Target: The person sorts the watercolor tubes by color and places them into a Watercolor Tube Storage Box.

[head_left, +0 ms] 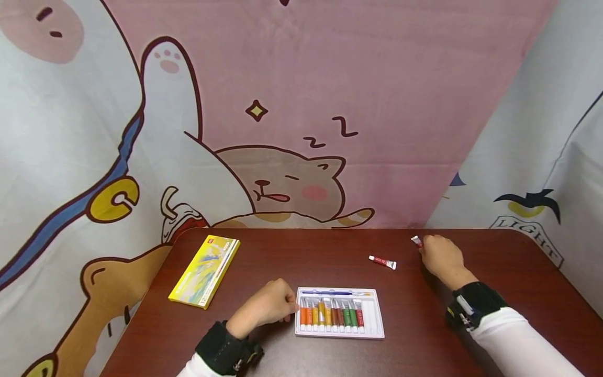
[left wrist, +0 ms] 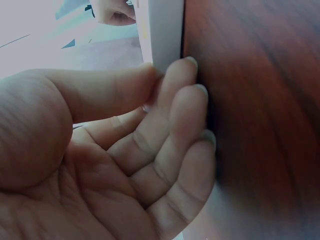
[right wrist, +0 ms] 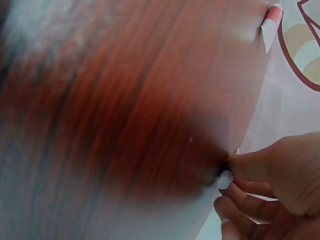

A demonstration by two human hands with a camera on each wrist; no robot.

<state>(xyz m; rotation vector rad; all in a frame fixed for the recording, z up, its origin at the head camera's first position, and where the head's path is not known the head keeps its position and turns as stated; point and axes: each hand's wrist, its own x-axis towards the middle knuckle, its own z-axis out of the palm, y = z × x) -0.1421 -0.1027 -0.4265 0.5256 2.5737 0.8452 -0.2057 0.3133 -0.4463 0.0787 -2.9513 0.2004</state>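
Note:
In the head view, my left hand (head_left: 268,305) is at the left edge of a white plastic tray (head_left: 377,320) of paint tubes (head_left: 328,316). The left wrist view shows its thumb and curled fingers pinching the tray's edge (left wrist: 167,35). Far back on the right, my right hand (head_left: 441,257) pinches a small red paint tube (head_left: 416,241), whose pale crimped end sticks out to the left. Its white cap (right wrist: 226,180) shows by the fingertips in the right wrist view. Another red paint tube (head_left: 382,262) lies on the table left of this hand.
A yellow paint box (head_left: 205,271) lies at the table's left side. A thin blue paintbrush (head_left: 330,293) rests in the tray's top slot. The dark red wooden table (head_left: 301,256) ends at a cloth backdrop (head_left: 386,131) printed with cartoon animals.

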